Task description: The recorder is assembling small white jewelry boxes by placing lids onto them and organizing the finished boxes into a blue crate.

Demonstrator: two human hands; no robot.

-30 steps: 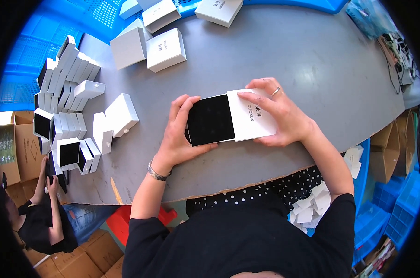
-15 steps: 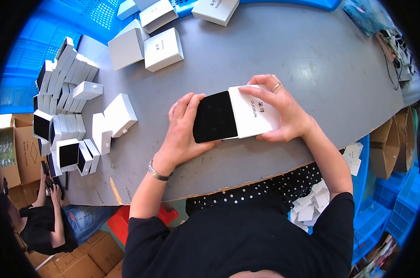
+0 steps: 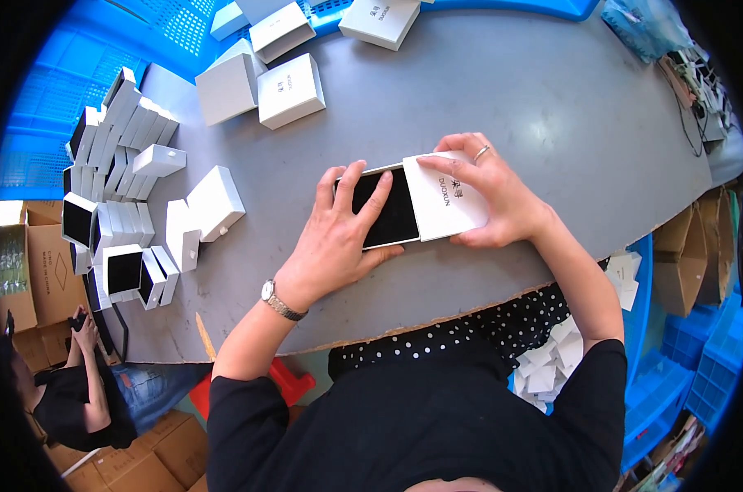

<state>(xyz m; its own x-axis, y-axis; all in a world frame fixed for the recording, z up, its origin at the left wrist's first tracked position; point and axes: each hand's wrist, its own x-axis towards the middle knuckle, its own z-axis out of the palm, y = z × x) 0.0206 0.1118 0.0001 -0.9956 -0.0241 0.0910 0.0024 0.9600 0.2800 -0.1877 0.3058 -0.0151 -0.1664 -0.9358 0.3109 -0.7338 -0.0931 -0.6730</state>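
Observation:
A white drawer box is held slightly above or on the grey table in front of me, its drawer partly out to the left. The drawer [image 3: 398, 203] has a white rim and a flat black insert. My left hand [image 3: 330, 225] grips it, fingers spread over the black surface and thumb along the near edge. Around the printed white sleeve [image 3: 437, 205] at the right, my right hand [image 3: 494, 193] is closed, thumb at the near side and fingers over the far side and top.
Several white drawer boxes [image 3: 125, 217] stand stacked at the left, some showing black insides. More closed boxes [image 3: 292, 92] lie at the far left beside a blue crate [image 3: 68, 90]. A co-worker [image 3: 80, 394] is at the lower left. White pieces [image 3: 552, 365] fill a container near my right elbow.
My left hand has moved from the drawer's left edge to lie across the black insert, fingers spread. The box has shifted slightly left. The co-worker's hands have moved.

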